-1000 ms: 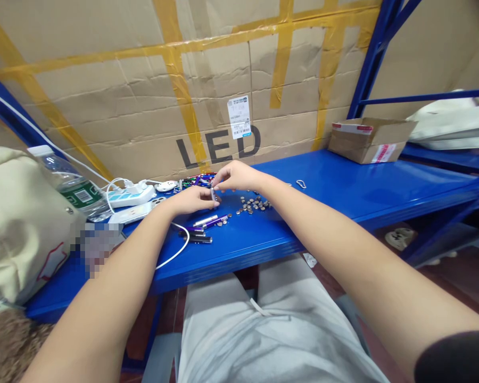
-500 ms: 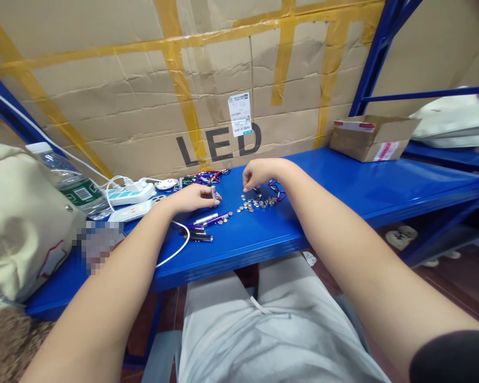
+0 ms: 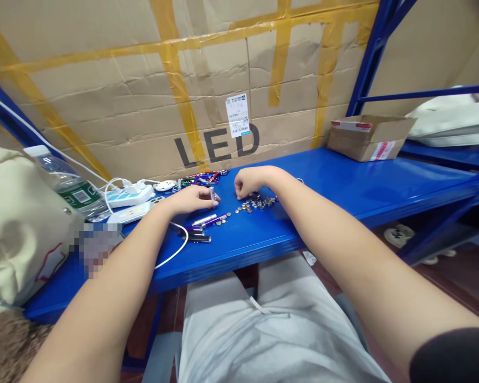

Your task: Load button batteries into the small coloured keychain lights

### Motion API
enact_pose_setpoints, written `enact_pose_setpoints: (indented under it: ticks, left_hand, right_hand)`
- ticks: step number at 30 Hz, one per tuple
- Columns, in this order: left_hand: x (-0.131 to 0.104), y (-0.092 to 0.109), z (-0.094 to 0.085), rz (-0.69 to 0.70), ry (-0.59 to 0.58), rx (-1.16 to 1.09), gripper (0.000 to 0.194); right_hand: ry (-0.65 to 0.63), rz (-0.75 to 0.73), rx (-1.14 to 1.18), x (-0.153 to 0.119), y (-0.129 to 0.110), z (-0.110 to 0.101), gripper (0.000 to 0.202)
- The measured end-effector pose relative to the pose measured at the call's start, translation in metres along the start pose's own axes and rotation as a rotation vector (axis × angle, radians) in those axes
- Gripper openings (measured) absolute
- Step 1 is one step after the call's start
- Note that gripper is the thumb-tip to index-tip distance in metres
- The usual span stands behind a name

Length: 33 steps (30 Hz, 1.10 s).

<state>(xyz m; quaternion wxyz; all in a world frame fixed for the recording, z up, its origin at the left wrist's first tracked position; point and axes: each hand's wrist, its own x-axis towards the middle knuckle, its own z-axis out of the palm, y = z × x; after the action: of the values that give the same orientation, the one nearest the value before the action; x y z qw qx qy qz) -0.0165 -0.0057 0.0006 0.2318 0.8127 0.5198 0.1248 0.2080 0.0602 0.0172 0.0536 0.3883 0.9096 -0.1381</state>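
My left hand (image 3: pixel 195 199) holds a small silver tube (image 3: pixel 212 193) upright between thumb and fingers, over the blue shelf. To its right, my right hand (image 3: pixel 247 182) has its fingers pinched together just above the shelf; whatever they grip is too small to make out. Beside and below that hand lies a scatter of small round silver button cells (image 3: pixel 248 206). Nearer the front edge are a silver tube (image 3: pixel 204 219), a purple tube (image 3: pixel 215 221) and a black tube (image 3: pixel 199 239). Behind my left hand sits a pile of coloured tubes with clips (image 3: pixel 199 178).
At left are a white power strip (image 3: pixel 130 196), a white phone-like object (image 3: pixel 131 213), a water bottle (image 3: pixel 77 186) and a cream bag (image 3: pixel 19 223). A white cable (image 3: pixel 179 254) loops over the shelf (image 3: pixel 239 247). A small open carton (image 3: pixel 369 138) stands back right.
My right hand has moved slightly left and down, closer to the shelf beside the button cells. My left hand keeps its hold on the silver tube. The view has shifted a little.
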Motion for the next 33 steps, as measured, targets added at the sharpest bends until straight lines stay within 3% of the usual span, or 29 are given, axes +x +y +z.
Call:
enact_pose_setpoints:
  ticks: [8,13,17,20,22,24,28,33]
  left_hand:
    - [-0.001,0.002,0.001,0.015,0.007,0.052,0.043]
    - [0.000,0.010,0.006,0.045,0.074,0.112,0.025]
    - [0.003,0.016,0.013,0.037,0.074,-0.006,0.017]
    - [0.005,0.019,0.018,0.033,0.068,-0.113,0.013]
    - [0.007,0.022,0.021,0.043,0.090,-0.125,0.008]
    - [0.008,0.026,0.025,0.052,0.120,-0.061,0.005]
    - [0.008,0.037,0.031,0.058,0.108,0.092,0.023]
    - [0.008,0.043,0.034,0.058,0.059,0.050,0.036]
  right_hand:
    - [0.060,0.068,0.007,-0.006,0.013,-0.007,0.033]
    - [0.049,0.017,0.037,0.004,0.011,0.002,0.039]
    - [0.089,0.028,0.039,0.011,0.008,0.007,0.035]
    - [0.210,0.051,-0.011,0.010,0.008,0.006,0.032]
    - [0.258,0.073,-0.019,0.010,0.010,0.005,0.032]
    - [0.229,0.090,0.002,0.010,0.012,0.005,0.030]
    - [0.188,0.100,0.016,0.014,0.015,0.008,0.028]
    - [0.175,0.096,-0.029,0.015,0.013,0.008,0.026]
